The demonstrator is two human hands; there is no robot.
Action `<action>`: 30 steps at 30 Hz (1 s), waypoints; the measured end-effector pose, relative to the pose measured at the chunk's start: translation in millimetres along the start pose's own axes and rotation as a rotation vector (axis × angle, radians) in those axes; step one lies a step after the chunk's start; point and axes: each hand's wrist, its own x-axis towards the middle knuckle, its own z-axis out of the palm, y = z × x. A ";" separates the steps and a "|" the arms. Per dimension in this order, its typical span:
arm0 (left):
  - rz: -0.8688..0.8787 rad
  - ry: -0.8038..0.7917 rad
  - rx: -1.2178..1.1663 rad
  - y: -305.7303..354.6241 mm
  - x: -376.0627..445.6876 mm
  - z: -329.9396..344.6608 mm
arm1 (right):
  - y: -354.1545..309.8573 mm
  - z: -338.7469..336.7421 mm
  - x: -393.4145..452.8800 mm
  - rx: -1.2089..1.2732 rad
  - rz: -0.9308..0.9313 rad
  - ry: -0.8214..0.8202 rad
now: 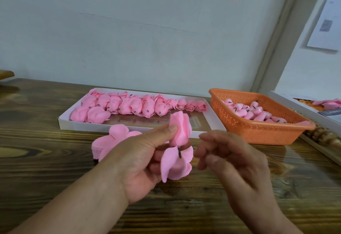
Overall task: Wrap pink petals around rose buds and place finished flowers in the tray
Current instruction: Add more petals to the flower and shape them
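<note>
Head view. Left hand (145, 161) pinching rose bud (180, 129) above loose pink petals (176, 163); right hand (230, 158) just beside, fingers loosely curled, empty. Behind: white tray (77, 125) of finished flowers (129, 106), orange basket (258, 132). Paper sheet (326, 23) on wall, print too blurred to read.

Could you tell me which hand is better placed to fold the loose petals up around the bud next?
The right hand. It is free, beside the hanging petals, while the left hand pinches the rose bud.
</note>
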 end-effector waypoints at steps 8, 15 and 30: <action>-0.026 -0.013 0.196 -5.4 -4.1 8.7 | -2.6 5.8 9.7 -0.671 -0.434 -0.281; -0.060 0.000 0.138 -2.8 -3.4 7.1 | 6.9 5.2 -0.5 -0.387 -0.359 -0.135; -0.057 -0.023 0.103 -3.8 -6.2 7.5 | 6.4 -8.9 0.9 -0.099 -0.095 0.043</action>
